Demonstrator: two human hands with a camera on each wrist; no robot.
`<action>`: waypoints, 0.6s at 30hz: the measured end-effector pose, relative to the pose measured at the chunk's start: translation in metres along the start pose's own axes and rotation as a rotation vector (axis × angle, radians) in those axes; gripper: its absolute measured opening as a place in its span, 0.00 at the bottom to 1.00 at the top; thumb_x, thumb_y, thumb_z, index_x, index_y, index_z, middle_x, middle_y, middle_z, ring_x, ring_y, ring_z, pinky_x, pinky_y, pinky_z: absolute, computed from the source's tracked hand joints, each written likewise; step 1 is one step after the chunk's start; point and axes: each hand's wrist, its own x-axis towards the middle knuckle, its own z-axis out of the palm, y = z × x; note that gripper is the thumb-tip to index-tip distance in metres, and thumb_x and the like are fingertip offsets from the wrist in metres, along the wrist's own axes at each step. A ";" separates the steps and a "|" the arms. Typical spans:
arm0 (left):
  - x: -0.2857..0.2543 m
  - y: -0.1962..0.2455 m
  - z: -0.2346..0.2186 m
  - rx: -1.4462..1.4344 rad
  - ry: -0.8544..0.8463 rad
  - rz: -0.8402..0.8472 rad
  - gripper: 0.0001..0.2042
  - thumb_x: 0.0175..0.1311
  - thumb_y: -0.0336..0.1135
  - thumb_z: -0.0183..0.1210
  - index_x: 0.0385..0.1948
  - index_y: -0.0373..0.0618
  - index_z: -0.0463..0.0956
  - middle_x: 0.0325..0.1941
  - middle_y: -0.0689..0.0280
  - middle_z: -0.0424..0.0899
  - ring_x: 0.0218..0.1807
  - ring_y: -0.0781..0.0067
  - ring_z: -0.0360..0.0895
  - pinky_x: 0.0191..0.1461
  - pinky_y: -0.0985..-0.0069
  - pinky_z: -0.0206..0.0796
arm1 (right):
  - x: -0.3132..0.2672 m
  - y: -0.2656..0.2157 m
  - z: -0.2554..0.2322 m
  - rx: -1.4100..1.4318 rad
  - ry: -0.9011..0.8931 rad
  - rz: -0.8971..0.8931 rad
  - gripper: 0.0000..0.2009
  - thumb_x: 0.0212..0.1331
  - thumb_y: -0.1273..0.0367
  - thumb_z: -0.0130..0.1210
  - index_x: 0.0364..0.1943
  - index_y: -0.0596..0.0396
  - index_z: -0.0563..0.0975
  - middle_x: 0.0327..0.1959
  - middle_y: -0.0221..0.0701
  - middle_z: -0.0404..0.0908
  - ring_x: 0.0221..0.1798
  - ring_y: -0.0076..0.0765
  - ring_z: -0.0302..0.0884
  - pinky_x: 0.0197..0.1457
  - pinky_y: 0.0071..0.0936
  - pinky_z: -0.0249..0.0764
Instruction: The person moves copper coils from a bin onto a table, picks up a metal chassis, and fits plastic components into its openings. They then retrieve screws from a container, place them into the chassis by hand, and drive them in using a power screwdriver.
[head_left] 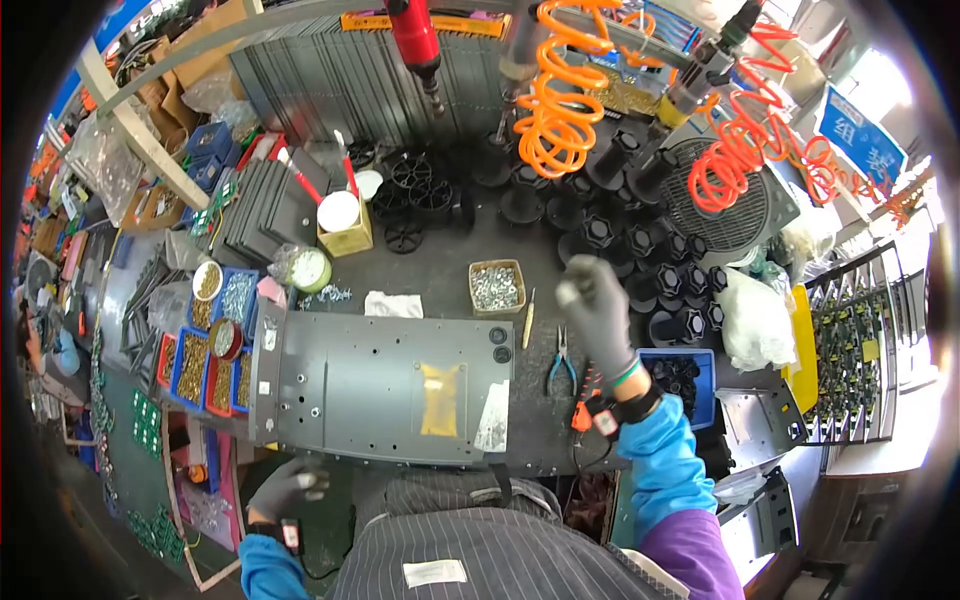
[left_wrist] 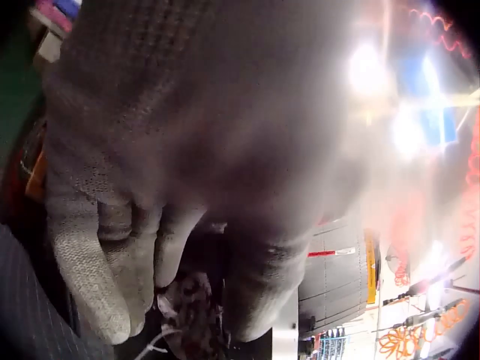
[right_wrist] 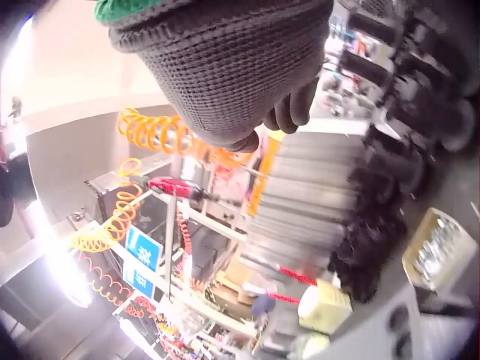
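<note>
A grey metal panel (head_left: 380, 388) with small holes and a yellowish patch (head_left: 440, 400) lies on the bench before the person. My gloved right hand (head_left: 597, 310) is raised over the bench, beside the black star-topped knobs (head_left: 641, 240). Its fingers bend loosely and show nothing between them; the palm side is hidden in the right wrist view. Below it lie blue-handled pliers (head_left: 561, 365) and an orange-handled tool (head_left: 583, 412). My gloved left hand (head_left: 288, 488) hangs at the bench's front edge, near the panel's lower left, fingers relaxed and holding nothing.
A box of small metal fasteners (head_left: 497, 287) stands behind the panel, with a slim pointed tool (head_left: 528, 318) beside it. Bins of screws (head_left: 190, 368) stand at left; a blue bin (head_left: 704, 388) of black parts at right. A red power driver (head_left: 415, 40) and orange coiled hoses (head_left: 565, 90) hang overhead.
</note>
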 end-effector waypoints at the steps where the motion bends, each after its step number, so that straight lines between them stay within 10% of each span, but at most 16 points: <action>1: -0.003 -0.003 -0.018 0.039 0.026 -0.020 0.26 0.61 0.36 0.64 0.61 0.37 0.71 0.55 0.54 0.81 0.55 0.58 0.82 0.56 0.61 0.77 | 0.024 -0.013 -0.014 -0.022 0.085 -0.056 0.16 0.57 0.75 0.64 0.51 0.56 0.78 0.42 0.27 0.82 0.42 0.22 0.80 0.49 0.24 0.78; 4: -0.017 0.000 -0.057 0.112 0.161 -0.009 0.21 0.63 0.33 0.62 0.57 0.36 0.73 0.46 0.57 0.84 0.48 0.62 0.84 0.51 0.68 0.78 | 0.093 -0.050 -0.063 -0.357 0.343 -0.285 0.18 0.62 0.70 0.61 0.57 0.58 0.76 0.48 0.33 0.82 0.48 0.32 0.80 0.54 0.29 0.76; 6: -0.023 0.014 -0.077 0.197 0.139 0.118 0.17 0.65 0.34 0.60 0.54 0.37 0.76 0.45 0.60 0.83 0.45 0.66 0.83 0.49 0.71 0.77 | 0.135 -0.078 -0.073 -0.182 0.451 -0.120 0.19 0.64 0.70 0.57 0.58 0.61 0.75 0.59 0.50 0.78 0.61 0.47 0.77 0.64 0.37 0.73; 7: -0.023 0.017 -0.088 0.213 0.198 0.171 0.15 0.67 0.35 0.59 0.52 0.38 0.77 0.44 0.61 0.83 0.43 0.69 0.82 0.47 0.72 0.76 | 0.188 0.007 -0.115 -0.921 0.428 -0.628 0.20 0.64 0.71 0.55 0.59 0.63 0.74 0.65 0.54 0.70 0.69 0.51 0.70 0.69 0.39 0.69; 9: -0.003 0.006 -0.131 0.378 0.386 0.328 0.12 0.69 0.34 0.56 0.47 0.38 0.80 0.43 0.64 0.83 0.41 0.74 0.80 0.45 0.74 0.74 | 0.215 -0.008 -0.126 -1.048 0.291 -0.666 0.19 0.66 0.74 0.49 0.61 0.62 0.72 0.69 0.54 0.65 0.71 0.56 0.65 0.72 0.41 0.66; 10: -0.010 0.025 -0.127 0.385 0.429 0.365 0.12 0.69 0.35 0.57 0.47 0.38 0.80 0.41 0.64 0.83 0.40 0.75 0.80 0.45 0.74 0.73 | 0.242 0.014 -0.129 -0.630 0.340 -0.453 0.19 0.68 0.76 0.47 0.62 0.62 0.72 0.69 0.53 0.65 0.71 0.61 0.65 0.70 0.41 0.67; 13: 0.012 0.039 -0.156 0.031 0.456 0.490 0.12 0.68 0.33 0.59 0.46 0.35 0.79 0.39 0.63 0.84 0.39 0.74 0.81 0.41 0.75 0.74 | 0.293 0.051 -0.157 -0.857 0.355 -0.551 0.18 0.71 0.71 0.51 0.62 0.62 0.72 0.65 0.51 0.69 0.67 0.55 0.70 0.66 0.42 0.69; 16: 0.020 0.073 -0.169 0.012 0.571 0.564 0.12 0.66 0.30 0.59 0.47 0.32 0.78 0.38 0.60 0.85 0.36 0.73 0.83 0.37 0.75 0.76 | 0.309 0.022 -0.172 -0.395 0.410 0.019 0.27 0.71 0.54 0.55 0.66 0.57 0.70 0.61 0.46 0.75 0.55 0.51 0.79 0.56 0.40 0.76; 18: 0.038 0.093 -0.181 0.201 0.662 0.632 0.12 0.66 0.30 0.58 0.47 0.33 0.79 0.35 0.60 0.85 0.32 0.73 0.83 0.36 0.75 0.76 | 0.284 -0.029 -0.126 -0.217 0.363 -0.023 0.26 0.71 0.56 0.53 0.66 0.58 0.70 0.61 0.46 0.75 0.56 0.51 0.78 0.59 0.42 0.73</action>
